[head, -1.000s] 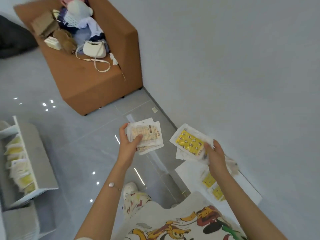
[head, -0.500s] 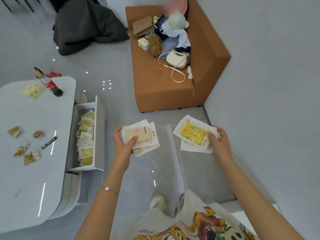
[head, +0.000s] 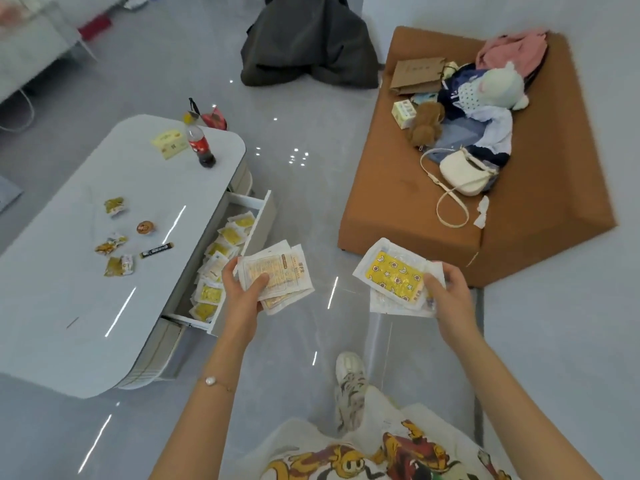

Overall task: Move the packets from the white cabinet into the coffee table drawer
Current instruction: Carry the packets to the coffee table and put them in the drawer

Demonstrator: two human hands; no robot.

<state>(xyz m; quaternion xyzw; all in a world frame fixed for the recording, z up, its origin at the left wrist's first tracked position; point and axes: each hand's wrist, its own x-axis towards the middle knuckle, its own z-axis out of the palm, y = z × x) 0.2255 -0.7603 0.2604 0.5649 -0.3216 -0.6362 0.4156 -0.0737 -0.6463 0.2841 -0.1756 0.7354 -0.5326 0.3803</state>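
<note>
Closer on the left sat the drawer (head: 259, 227); left hand (head: 242, 294) and right hand (head: 447, 289) pinched seemingly light, slippery packets (head: 285, 271) by near edges.

Drawer top open, floor gap free.
White pulled-out coffee table drawer (head: 258, 230) already lined with yellow-and-white sachets (head: 211, 292); glossy grey tabletop (head: 69, 271) overhangs its inner side. Bare grey tile floor (head: 304, 202) separates it from brown block sofa (head: 398, 209).
</note>
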